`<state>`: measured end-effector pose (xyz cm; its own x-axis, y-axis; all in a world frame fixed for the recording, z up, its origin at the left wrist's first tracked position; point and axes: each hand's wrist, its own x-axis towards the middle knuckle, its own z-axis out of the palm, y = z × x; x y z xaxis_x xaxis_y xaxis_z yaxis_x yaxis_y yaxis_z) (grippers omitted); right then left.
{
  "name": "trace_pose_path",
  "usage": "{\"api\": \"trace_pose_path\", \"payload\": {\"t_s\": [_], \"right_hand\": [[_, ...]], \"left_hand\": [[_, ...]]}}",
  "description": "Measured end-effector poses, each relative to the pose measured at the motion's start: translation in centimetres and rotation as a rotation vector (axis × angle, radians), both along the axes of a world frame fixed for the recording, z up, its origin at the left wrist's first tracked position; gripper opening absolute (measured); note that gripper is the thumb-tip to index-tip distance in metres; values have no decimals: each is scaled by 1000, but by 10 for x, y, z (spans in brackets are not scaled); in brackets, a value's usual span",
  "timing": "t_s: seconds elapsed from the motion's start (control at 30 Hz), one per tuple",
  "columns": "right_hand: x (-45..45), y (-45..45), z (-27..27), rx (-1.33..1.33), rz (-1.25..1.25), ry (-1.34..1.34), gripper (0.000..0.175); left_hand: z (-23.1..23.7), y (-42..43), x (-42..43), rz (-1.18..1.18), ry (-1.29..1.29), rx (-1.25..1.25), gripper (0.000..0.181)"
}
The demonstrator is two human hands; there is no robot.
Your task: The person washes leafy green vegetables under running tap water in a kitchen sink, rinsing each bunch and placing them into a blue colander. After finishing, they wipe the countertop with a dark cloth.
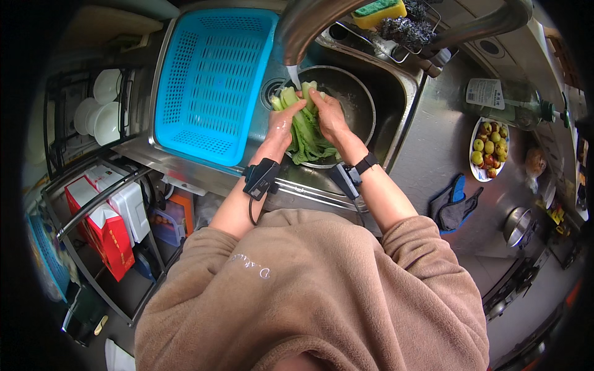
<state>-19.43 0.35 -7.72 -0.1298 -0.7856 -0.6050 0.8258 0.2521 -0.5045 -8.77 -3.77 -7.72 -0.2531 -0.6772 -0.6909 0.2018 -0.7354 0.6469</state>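
Both of my hands grip green leafy vegetable stalks (302,123) under a stream of water from the metal faucet (304,35). My left hand (280,123) holds several stalks, its thumb laid across them. With thumb and fingers, my right hand (330,113) pinches a pale stalk end. The leaves hang toward me over a round metal basin (366,109), which sits in the stainless steel sink (394,88). The undersides of the stalks and some fingertips are hidden.
Left of the basin sits a blue plastic basket (213,83). A sponge (378,14) and steel wool (406,32) rest behind the sink. On the right counter (431,139) are a plate of small fruits (489,148), a large bottle (510,104), gloves (452,204) and a metal bowl (516,227).
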Motion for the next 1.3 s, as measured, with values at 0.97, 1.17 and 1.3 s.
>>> {"api": "trace_pose_path", "payload": {"t_s": [0.97, 1.17, 1.3], "right_hand": [[11, -16, 9, -56, 19, 98, 24], [5, -17, 4, 96, -54, -45, 25], [4, -14, 3, -134, 52, -9, 29]], "left_hand": [[11, 36, 7, -154, -424, -529, 28], [16, 42, 6, -282, -436, -571, 30], [16, 32, 12, -239, -367, -436, 29]]}}
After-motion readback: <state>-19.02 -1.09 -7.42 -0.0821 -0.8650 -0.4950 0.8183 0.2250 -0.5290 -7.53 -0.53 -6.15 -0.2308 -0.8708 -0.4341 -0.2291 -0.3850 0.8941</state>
